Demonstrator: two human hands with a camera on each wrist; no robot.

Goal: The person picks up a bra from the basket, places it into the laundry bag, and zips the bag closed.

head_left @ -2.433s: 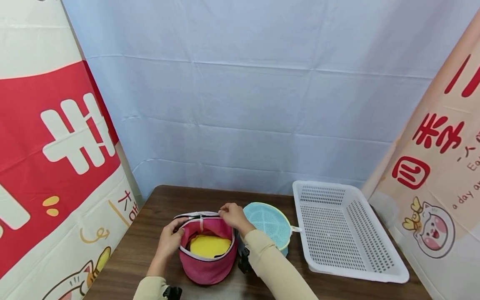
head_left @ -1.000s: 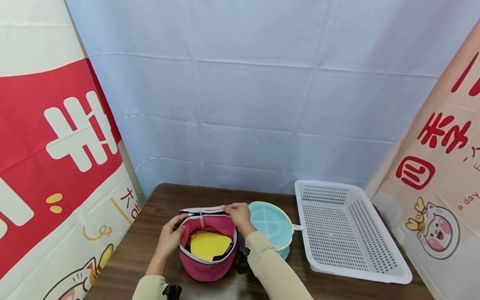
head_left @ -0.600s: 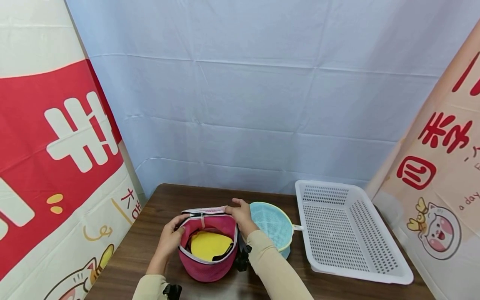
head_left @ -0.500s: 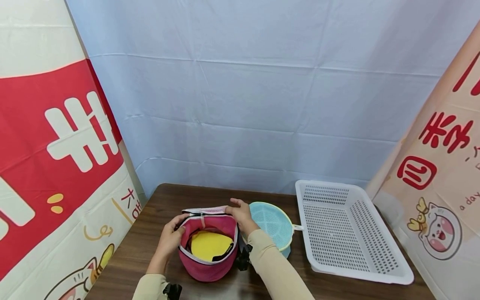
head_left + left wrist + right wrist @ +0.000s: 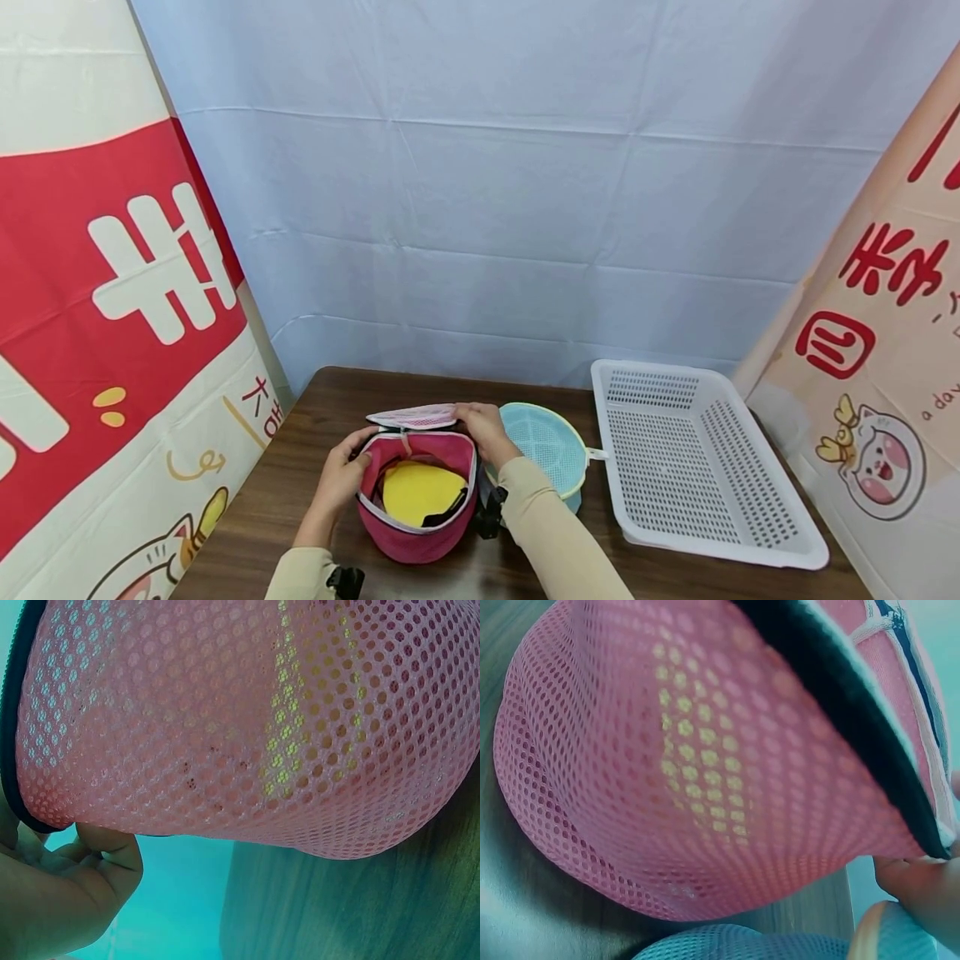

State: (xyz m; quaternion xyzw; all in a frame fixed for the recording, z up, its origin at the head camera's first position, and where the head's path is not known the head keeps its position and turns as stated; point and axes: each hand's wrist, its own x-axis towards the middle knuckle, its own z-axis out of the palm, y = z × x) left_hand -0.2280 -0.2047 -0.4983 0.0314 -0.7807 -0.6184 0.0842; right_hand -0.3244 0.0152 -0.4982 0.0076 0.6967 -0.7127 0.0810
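A round pink mesh laundry bag (image 5: 412, 546) stands unzipped on the table, its white-edged mouth facing up. Inside lies a folded yellow cloth item (image 5: 420, 492) with a black strip. My left hand (image 5: 341, 475) pinches the bag's rim at the back left; in the left wrist view, thumb and fingers (image 5: 112, 851) meet at the dark-edged rim. At the back right, my right hand (image 5: 483, 429) holds the edge of the raised lid flap (image 5: 416, 416). The right wrist view shows the yellow through the pink mesh (image 5: 697, 757); part of that hand is cut off.
A light blue mesh bag (image 5: 540, 446) with a yellow rim and white tab stands right beside the pink one, partly behind the right forearm. Farther right is a white perforated plastic basket (image 5: 667, 475). Blue cloth (image 5: 480, 250) hangs behind the wooden table (image 5: 337, 396).
The lid flap at the back has been lifted higher, and my right hand has shifted slightly right. Its fingers, raised half a second ago, have come down. The left hand stays at the rim.
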